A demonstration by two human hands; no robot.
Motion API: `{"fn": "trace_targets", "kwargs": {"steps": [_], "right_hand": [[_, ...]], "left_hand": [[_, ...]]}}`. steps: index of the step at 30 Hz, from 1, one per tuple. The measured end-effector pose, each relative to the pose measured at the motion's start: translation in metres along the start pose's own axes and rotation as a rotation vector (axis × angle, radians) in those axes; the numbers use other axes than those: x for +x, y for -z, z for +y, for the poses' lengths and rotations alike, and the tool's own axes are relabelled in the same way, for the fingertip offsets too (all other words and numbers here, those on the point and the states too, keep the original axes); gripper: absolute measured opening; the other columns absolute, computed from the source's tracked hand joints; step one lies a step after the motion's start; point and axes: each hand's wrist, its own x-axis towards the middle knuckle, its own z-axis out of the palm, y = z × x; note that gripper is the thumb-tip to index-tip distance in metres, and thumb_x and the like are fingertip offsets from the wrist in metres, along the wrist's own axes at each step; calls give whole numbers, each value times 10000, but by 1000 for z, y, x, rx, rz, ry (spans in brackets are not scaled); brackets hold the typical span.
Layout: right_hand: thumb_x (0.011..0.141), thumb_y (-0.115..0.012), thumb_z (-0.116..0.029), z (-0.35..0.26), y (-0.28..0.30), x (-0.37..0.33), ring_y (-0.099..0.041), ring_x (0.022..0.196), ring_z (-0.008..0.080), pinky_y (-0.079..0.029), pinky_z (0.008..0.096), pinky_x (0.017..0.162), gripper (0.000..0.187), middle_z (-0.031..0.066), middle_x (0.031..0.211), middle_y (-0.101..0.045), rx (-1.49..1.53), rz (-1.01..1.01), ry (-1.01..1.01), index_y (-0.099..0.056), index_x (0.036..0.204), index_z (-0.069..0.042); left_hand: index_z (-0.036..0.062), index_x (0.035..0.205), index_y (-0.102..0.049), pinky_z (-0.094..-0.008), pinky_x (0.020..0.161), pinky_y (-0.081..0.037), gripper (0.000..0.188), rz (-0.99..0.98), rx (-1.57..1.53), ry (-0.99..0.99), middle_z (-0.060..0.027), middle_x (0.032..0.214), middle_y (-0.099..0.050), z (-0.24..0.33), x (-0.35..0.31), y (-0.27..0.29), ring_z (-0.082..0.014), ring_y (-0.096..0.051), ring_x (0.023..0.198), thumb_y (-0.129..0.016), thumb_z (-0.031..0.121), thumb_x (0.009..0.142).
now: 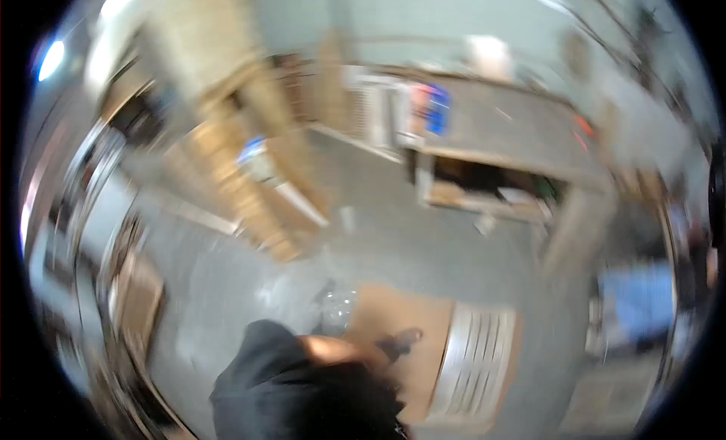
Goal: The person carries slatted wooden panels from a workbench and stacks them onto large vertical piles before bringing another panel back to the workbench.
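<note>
Motion blur smears the whole head view. My left arm, in a dark sleeve, bends across the lower middle, and its bare forearm runs to the right. My left hand's fingers cannot be made out, nor whether they hold anything. Just past the forearm is a dark grey shape, a shoe or a gloved hand; I cannot tell which. It lies over a brown cardboard sheet on the floor. A pale slatted panel rests on the sheet's right part. My right hand does not show.
A grey-topped workbench stands at the back, with a blue object on its left end. Wooden boards lean at the left back. At the right is a light blue item. Shelving lines the left side above the grey floor.
</note>
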Motion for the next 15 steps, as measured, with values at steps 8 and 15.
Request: {"fn": "trace_targets", "kwargs": {"steps": [8, 15], "right_hand": [[941, -582, -245, 141, -146, -62, -609, 723, 130, -495, 269, 638, 131, 30, 843, -644, 1010, 416, 251, -592, 940, -115], [936, -582, -242, 211, -209, 66, -629, 755, 142, -469, 275, 637, 156, 33, 845, -640, 1746, 963, 0, -577, 991, -96]], "left_hand": [[31, 705, -601, -384, 558, -472, 255, -806, 276, -55, -103, 633, -553, 0, 68, 38, -205, -564, 543, -535, 227, 853], [90, 835, -649, -398, 836, -481, 245, -793, 1066, -509, -115, 976, -628, 58, 262, 17, -232, -574, 1008, -616, 333, 838]]}}
